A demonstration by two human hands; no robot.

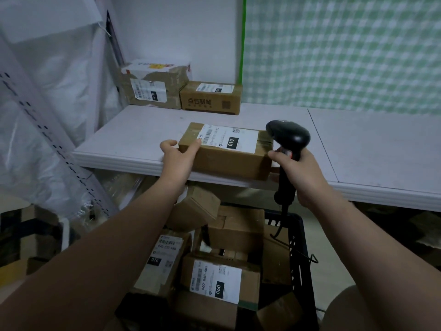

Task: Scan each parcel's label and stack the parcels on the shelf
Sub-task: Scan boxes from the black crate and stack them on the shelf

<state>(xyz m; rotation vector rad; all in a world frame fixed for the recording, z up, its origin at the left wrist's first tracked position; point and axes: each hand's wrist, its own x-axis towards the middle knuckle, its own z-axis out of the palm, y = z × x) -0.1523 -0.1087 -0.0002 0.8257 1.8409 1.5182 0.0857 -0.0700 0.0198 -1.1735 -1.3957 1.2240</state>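
A person's left hand (177,155) grips the left end of a brown parcel (226,161), thumb lying on top beside the white label (229,139) and the other fingers curled round the end, their tips hidden behind the box. The right hand (303,173) is wrapped round the handle of a black scanner (288,136), forefinger at the trigger; the scanner's head hangs over the parcel's right end and covers that corner. The label, marked 010, faces up; its fine print is too small to read.

The parcel is at the front edge of the white shelf (133,137), its near face covering the lip. Whether it rests on the shelf or is held just above cannot be told. Bare shelf runs behind it and far to the right, past a seam in the boards.

At the back left, against the wall, a torn parcel (155,91) and a smaller box (211,99) stand touching side by side. A green checked cloth (346,51) hangs behind the shelf on the right; clear plastic sheeting (47,91) closes off the left.

Below, a black crate (300,247) holds a jumble of parcels, two with labels showing, 060 (216,280) and 070 (164,255). The left forearm cuts across the crate's left side, and the frame's bottom edge crops the rest. The scanner's cable (286,235) trails down into the crate.
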